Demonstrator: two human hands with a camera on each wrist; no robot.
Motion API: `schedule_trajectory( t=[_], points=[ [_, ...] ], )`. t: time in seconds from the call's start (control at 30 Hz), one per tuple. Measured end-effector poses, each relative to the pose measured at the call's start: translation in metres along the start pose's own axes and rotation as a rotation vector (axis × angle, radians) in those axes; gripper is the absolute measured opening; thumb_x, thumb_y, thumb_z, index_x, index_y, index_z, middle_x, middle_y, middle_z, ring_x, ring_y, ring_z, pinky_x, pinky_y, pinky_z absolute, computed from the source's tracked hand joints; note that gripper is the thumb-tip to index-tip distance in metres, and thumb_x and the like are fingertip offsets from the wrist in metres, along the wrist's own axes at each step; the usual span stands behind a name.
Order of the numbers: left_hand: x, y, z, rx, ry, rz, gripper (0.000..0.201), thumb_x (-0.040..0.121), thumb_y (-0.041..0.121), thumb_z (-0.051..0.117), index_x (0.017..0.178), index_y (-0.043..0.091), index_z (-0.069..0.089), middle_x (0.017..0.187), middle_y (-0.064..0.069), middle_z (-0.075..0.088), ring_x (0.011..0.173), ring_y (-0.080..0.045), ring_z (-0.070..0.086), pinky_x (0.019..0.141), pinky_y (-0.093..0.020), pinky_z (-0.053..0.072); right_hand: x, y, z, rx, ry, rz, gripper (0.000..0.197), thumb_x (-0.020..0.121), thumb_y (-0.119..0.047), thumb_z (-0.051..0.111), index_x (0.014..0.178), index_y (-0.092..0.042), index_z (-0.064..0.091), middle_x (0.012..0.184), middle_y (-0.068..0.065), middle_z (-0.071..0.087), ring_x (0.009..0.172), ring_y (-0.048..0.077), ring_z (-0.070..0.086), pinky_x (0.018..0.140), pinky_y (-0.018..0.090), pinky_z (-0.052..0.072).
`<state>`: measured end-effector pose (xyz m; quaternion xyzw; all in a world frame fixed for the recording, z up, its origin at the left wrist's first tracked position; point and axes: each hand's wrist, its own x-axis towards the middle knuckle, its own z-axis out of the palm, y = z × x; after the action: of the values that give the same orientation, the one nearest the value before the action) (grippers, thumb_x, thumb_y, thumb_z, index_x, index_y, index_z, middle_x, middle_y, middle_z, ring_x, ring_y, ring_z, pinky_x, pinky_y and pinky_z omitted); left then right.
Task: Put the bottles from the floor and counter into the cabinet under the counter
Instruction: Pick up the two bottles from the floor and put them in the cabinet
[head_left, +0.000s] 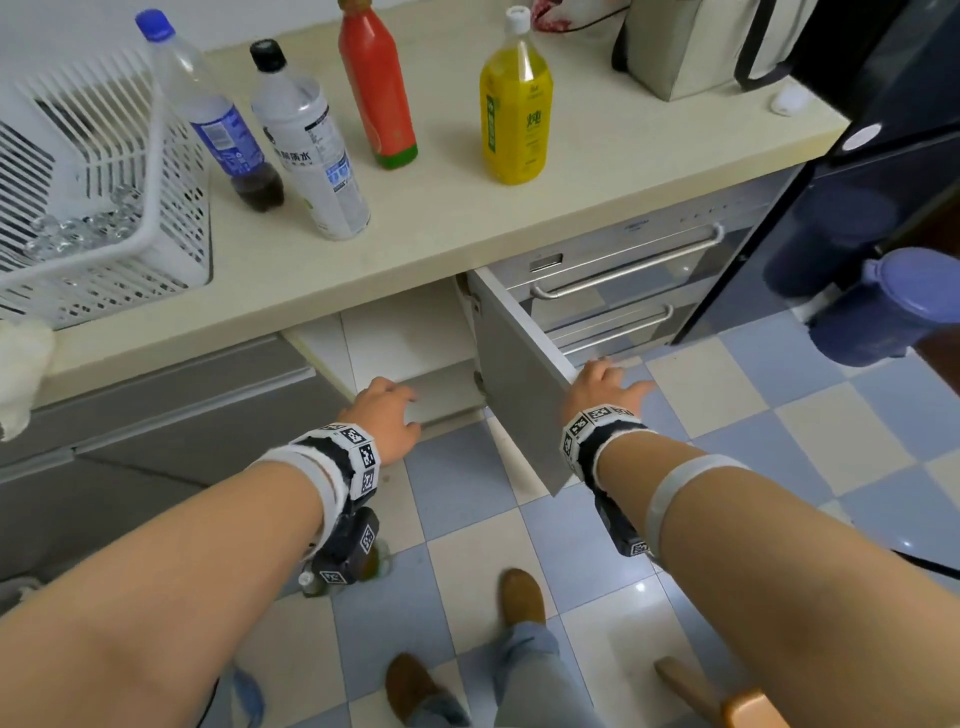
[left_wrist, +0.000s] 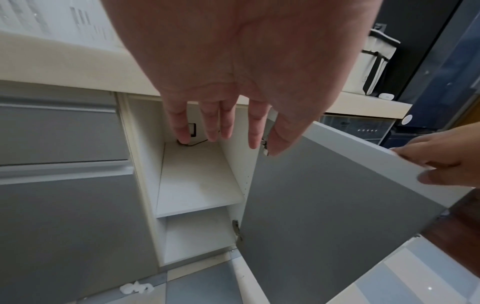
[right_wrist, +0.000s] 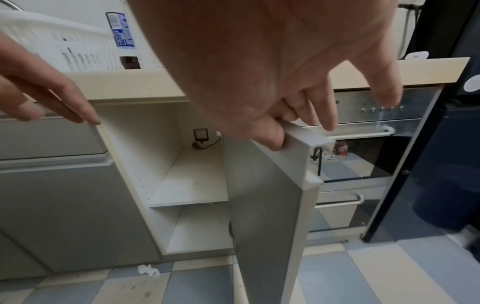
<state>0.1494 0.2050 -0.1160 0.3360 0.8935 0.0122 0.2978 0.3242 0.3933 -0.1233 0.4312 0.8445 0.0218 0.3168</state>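
Evidently the cabinet door (head_left: 519, 384) was held swung out by the right hand (head_left: 597, 387), fingers curled over its top edge, to expose two bare shelves (left_wrist: 200, 185). The left hand (head_left: 387, 415) hung loose-fingered, holding nothing. Four bottles (head_left: 311, 140) stood upright on the far counter (head_left: 441, 218); another lay on the near checkered floor (head_left: 467, 545).

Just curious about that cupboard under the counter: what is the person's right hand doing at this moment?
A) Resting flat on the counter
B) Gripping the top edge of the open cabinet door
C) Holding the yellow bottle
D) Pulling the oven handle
B: the right wrist view shows the right hand with thumb and fingers curled over the top edge of the open cabinet door, while the yellow bottle stands untouched on the counter.
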Motion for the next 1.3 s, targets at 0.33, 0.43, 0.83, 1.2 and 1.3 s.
schedule_trajectory(
  t=[0.33,0.43,0.83,1.2,1.3],
  points=[
    [-0.049,-0.092,0.008,-0.065,0.041,-0.119,0.054,0.094,0.037,0.058,0.145,0.026,0.045,0.151,-0.004,0.038,0.133,-0.029,0.050,0.110,-0.054,0.041,-0.050,-0.111,-0.037,-0.081,0.317,-0.619,0.081,0.085,-0.022,0.062,0.152,-0.012,0.018,0.160,0.018,0.011,0.148,0.037,0.013,0.116,0.056,0.020],
    [-0.072,-0.146,0.025,-0.076,0.056,-0.172,0.055,0.094,0.033,0.055,0.147,0.026,0.042,0.149,-0.005,0.039,0.130,-0.029,0.051,0.109,-0.053,0.041,-0.072,-0.168,-0.020,-0.110,0.282,-0.719,0.081,0.084,-0.025,0.062,0.151,-0.016,0.019,0.159,0.015,0.014,0.147,0.035,0.016,0.116,0.056,0.021],
    [-0.079,-0.373,0.250,-0.121,-0.130,-0.372,0.065,0.094,0.038,0.053,0.153,0.029,0.028,0.157,-0.006,0.033,0.138,-0.029,0.042,0.103,-0.046,0.042,-0.056,-0.392,0.183,-0.200,-0.104,-0.799,0.088,0.084,-0.036,0.067,0.152,-0.023,0.014,0.162,0.011,0.006,0.147,0.033,0.018,0.114,0.053,0.030],
    [0.061,-0.481,0.519,-0.778,0.068,-0.683,0.125,0.072,0.031,0.088,0.159,0.032,-0.001,0.161,-0.012,0.021,0.146,-0.032,0.032,0.117,-0.046,0.034,0.091,-0.523,0.439,0.113,-0.379,-0.654,0.131,0.060,-0.046,0.088,0.154,-0.031,-0.003,0.157,0.008,0.018,0.133,0.036,0.045,0.102,0.050,0.046],
    [0.103,-0.494,0.558,-0.963,0.156,-0.734,0.130,0.069,0.025,0.091,0.160,0.031,0.000,0.164,-0.012,0.019,0.150,-0.030,0.025,0.117,-0.042,0.028,0.121,-0.547,0.479,0.229,-0.362,-0.654,0.137,0.059,-0.044,0.090,0.154,-0.035,-0.008,0.158,0.006,0.015,0.131,0.035,0.047,0.101,0.049,0.047]
  ],
)
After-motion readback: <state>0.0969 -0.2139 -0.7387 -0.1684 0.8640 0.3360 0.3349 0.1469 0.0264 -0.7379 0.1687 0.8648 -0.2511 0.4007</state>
